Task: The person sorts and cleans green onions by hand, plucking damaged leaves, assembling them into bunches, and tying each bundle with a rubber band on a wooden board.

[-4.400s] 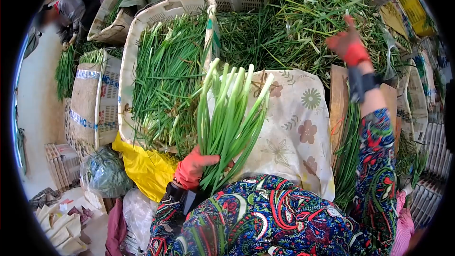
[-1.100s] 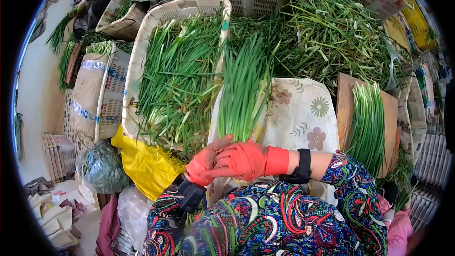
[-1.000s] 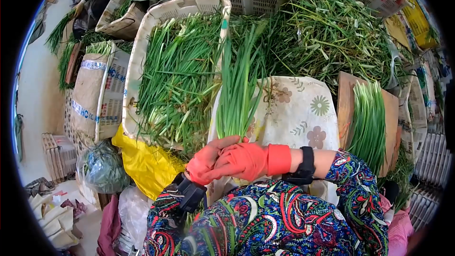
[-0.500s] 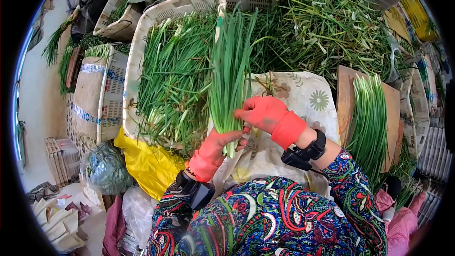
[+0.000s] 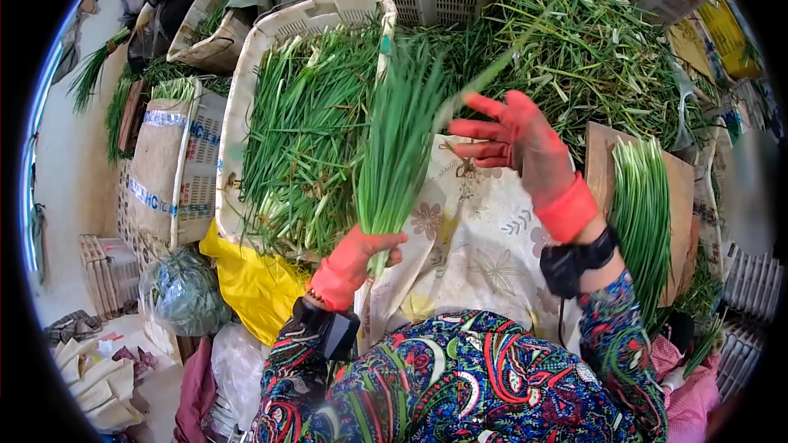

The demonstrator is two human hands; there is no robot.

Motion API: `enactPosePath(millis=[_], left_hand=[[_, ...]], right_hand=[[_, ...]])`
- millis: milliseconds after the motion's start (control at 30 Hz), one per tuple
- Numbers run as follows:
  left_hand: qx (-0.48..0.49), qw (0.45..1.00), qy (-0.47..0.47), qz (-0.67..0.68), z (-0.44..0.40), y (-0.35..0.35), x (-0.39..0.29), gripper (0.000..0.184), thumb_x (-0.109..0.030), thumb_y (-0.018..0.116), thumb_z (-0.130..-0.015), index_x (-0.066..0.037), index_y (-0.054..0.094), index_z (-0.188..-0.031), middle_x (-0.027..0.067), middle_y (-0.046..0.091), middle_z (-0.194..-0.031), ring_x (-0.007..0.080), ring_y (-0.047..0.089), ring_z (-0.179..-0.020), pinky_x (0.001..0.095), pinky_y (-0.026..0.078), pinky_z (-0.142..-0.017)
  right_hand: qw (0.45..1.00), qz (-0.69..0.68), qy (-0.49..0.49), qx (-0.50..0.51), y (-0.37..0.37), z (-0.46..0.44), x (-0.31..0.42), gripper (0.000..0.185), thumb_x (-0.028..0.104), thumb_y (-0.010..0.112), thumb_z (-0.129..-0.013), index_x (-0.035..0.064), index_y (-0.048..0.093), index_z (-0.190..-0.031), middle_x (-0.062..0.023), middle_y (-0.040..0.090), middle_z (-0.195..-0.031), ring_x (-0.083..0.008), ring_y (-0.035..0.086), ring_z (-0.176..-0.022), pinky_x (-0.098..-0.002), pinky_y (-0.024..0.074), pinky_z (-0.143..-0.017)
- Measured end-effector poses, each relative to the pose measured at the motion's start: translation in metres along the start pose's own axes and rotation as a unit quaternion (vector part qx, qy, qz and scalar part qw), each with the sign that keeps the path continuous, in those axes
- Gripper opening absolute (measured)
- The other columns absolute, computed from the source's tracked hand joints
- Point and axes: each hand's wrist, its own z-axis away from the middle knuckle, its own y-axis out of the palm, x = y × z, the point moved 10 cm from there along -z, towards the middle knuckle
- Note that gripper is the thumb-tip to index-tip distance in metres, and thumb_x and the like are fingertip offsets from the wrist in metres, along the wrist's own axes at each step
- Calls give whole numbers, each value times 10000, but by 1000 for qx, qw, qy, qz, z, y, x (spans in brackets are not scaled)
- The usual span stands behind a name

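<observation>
My left hand [image 5: 346, 267], in an orange-red glove, is wrapped round the lower stems of a bunch of garlic chives [image 5: 398, 148]. The leaves fan upward and are blurred at the tips. My right hand [image 5: 533, 156], gloved alike, is raised to the right of the bunch with its fingers spread. Beyond its fingertips a long pale-green leaf [image 5: 502, 63] streaks up to the right, smeared by motion and apparently loose. Under my hands lies a pale flowered cloth [image 5: 484, 230].
A white crate [image 5: 238, 115] full of chives stands at the left. Behind the cloth rises a heap of loose leaves [image 5: 591, 66]. On the right, a neat chive bundle [image 5: 642, 205] rests on a brown board [image 5: 601, 156]. A person [image 5: 156, 8] stands far left, holding chives.
My right hand has moved up and right, away from the bunch, and its fingers have spread. A leaf now streaks beyond it. My left hand keeps its hold on the bunch.
</observation>
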Motion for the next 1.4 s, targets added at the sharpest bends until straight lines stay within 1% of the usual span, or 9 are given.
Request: enactPosePath(millis=[33, 133, 267, 567, 600, 833, 1000, 1267, 1400], left_hand=[[1, 999, 7, -49, 5, -6, -1, 172, -102, 635, -750, -4, 561, -870, 49, 569, -740, 141, 553, -577, 266, 456, -536], [30, 986, 15, -161, 16, -16, -2, 215, -105, 645, -730, -25, 546, -904, 43, 562, -744, 136, 545, -572, 264, 434, -521], [49, 936, 164, -309, 26, -43, 17, 342, -74, 664, -712, -29, 500, -1008, 41, 561, -772, 134, 548, -552, 259, 418, -471], [-24, 968, -154, -197, 107, -40, -6, 328, -47, 679, -616, 1, 537, -908, 69, 553, -622, 173, 528, -443, 265, 408, -415], [-19, 889, -285, -359, 140, -18, -27, 312, -225, 469, -815, 6, 498, -1022, 59, 510, -906, 146, 489, -748, 237, 396, -608], [-19, 939, -93, -331, 115, -5, -97, 346, -91, 597, -684, 23, 522, -1002, 68, 537, -707, 159, 501, -515, 245, 407, -464], [48, 931, 65, -357, 60, 28, -180, 466, -12, 622, -662, 34, 500, -1110, 60, 542, -630, 145, 504, -436, 230, 431, -419], [181, 713, 306, -604, -52, 169, -229, 463, -19, 539, -793, -51, 454, -1247, 15, 546, -749, 84, 543, -691, 219, 467, -667], [283, 539, 484, -628, -53, 277, -190, 562, -40, 595, -745, -98, 426, -1278, 141, 589, -1051, 272, 571, -973, 337, 453, -860]], right_hand=[[979, 164, 105, -63, -25, -12, -21, 617, 447, 498, -836, 57, 376, -1299, -100, 595, -1094, -161, 602, -852, -282, 446, -721], [817, 552, -65, 151, 53, 19, -54, 658, 367, 602, -774, 123, 348, -1330, -116, 475, -1264, -265, 472, -1151, -408, 366, -963], [503, 643, -481, 319, 165, 64, -131, 859, 271, 646, -621, 191, 250, -1379, -74, 355, -1356, -292, 310, -1270, -467, 245, -1041], [581, 588, -420, 374, 152, 28, -103, 912, 116, 616, -631, 116, 130, -1403, -91, 524, -729, -281, 545, -785, -457, 349, -928], [602, 594, -395, 359, 142, 19, -100, 902, 109, 612, -633, 116, 137, -1401, -99, 529, -740, -283, 546, -792, -449, 365, -908], [580, 680, -393, 216, 124, 23, -9, 209, 242, 455, -806, 61, 493, -904, -82, 576, -642, -299, 582, -538, -404, 459, -453], [501, 824, -263, -39, 53, 79, 120, 178, 184, 435, -845, 49, 503, -940, -129, 591, -698, -307, 608, -603, -419, 489, -517], [407, 723, -48, -556, -95, 327, 194, 459, 112, 604, -709, 131, 499, -1156, -143, 616, -954, -303, 610, -855, -362, 491, -713], [411, 684, 19, -602, -149, 351, 137, 416, 160, 562, -723, 91, 487, -1126, -156, 609, -921, -350, 593, -809, -420, 478, -681]])
